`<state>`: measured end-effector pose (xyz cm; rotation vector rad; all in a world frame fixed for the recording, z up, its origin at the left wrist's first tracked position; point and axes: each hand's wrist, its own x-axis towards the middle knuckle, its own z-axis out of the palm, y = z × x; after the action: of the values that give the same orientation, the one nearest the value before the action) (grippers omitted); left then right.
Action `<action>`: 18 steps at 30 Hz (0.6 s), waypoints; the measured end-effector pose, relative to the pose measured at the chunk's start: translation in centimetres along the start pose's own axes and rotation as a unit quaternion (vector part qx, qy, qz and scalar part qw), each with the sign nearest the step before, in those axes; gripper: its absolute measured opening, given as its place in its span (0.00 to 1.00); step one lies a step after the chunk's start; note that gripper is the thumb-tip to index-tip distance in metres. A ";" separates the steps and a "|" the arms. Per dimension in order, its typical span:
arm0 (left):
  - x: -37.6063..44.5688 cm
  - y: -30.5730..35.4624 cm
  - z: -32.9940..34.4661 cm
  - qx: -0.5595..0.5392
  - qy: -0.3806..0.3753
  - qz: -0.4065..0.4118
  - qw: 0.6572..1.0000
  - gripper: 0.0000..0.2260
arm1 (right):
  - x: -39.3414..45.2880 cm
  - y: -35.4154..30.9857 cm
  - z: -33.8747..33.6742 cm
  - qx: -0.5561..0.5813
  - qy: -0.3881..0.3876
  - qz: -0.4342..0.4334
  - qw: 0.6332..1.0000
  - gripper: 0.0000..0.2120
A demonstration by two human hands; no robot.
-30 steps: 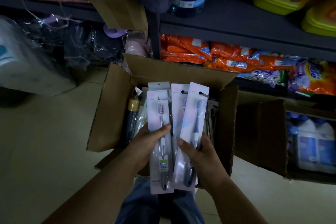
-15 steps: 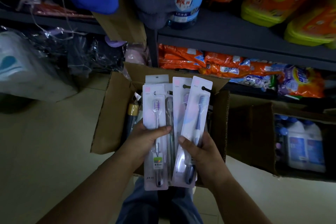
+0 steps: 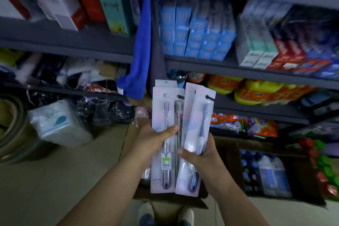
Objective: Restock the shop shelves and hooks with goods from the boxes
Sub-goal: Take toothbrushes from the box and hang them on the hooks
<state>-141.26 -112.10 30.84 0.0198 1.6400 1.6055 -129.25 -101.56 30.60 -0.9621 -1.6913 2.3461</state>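
Now, hands: the left hand grips one stack of carded toothbrush packs, thumb laid across the front; the right hand grips a second stack, fingers curled round its lower half.
Packs: both stacks stand upright, fanned, edges touching in the middle, hang-holes at the top, held out in front of the shelving.
Below the hands: a cardboard box sits on the floor, mostly hidden by the packs; what it holds I cannot tell.
Right of that: a second open box with white bottles inside, not yet unpacked.
Shelves ahead: blue toothpaste cartons fill the shelf above the packs, with green, white and red cartons further right; orange and yellow detergent packs below them.
Upright post: a blue cloth hangs just left of the packs.
Left side: tall boxes on the upper shelf, a tangle of dark goods below, a wrapped white bundle on the floor.
Progress: goods are in hand but none of these packs is hung or shelved; no free hook shows clearly.
Left to do, by my reading: find the hooks, hang both stacks, then empty the bottle box.
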 end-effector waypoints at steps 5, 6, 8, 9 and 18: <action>-3.6 4.9 1.7 0.011 0.025 0.049 0.998 0.21 | -3.0 -3.9 2.6 -0.031 0.026 -0.029 0.999 0.40; -4.3 5.7 2.0 0.009 0.023 0.052 0.998 0.18 | -3.5 -4.5 3.0 -0.037 0.034 -0.036 0.998 0.40; -5.5 7.3 2.4 0.014 0.014 0.047 0.999 0.15 | -4.3 -5.8 3.5 -0.038 0.052 -0.051 0.997 0.39; -6.1 7.9 2.5 0.018 0.003 0.044 0.999 0.19 | -4.7 -6.4 3.6 -0.035 0.057 -0.060 0.996 0.38; -8.7 9.3 1.7 0.025 -0.120 0.038 0.992 0.42 | -7.5 -12.6 3.2 0.045 0.032 -0.139 0.989 0.28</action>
<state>-139.36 -113.67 43.49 0.2953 1.5069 1.5516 -128.55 -102.55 45.59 -0.7234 -1.5655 2.1661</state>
